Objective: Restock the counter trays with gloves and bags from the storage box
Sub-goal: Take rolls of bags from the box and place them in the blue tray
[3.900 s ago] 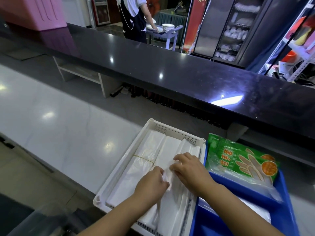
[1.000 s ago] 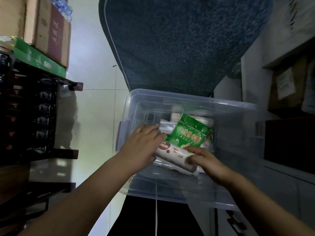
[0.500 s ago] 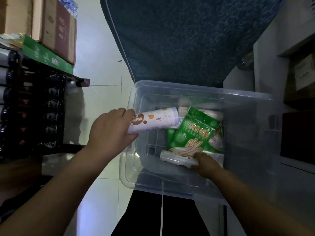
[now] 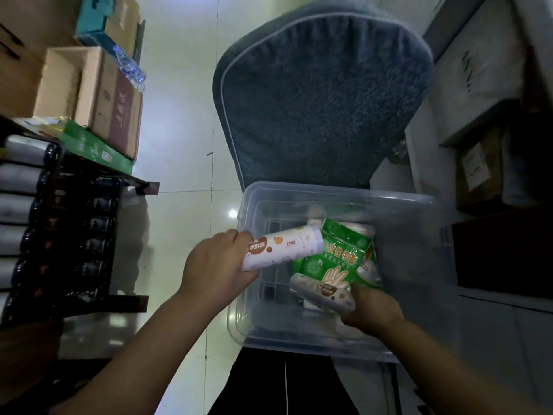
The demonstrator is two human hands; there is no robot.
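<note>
In the clear box (image 4: 338, 190), at 6 o'clock of a blue chair (image 4: 323, 100).

Left hand (image 4: 215, 271) at the box's 9 o'clock rim, fingers wrapped round one end of a white roll of bags (image 4: 284, 248). The roll is raised, its free end pointing to 3 o'clock and meeting the green glove packet (image 4: 338, 259).

Right hand (image 4: 374, 310) at 5 o'clock, fingers curled round the near end of a second roll (image 4: 323, 292) low in the box. The glove packet overlaps that roll's 12 o'clock side.

Step, as I judge it: pulling stock out. Draw the second roll toward 6 o'clock so the packet slides off, then lift clear of the rim. The left grip is end-on, so keep that roll level. Gloves are needed too.
</note>
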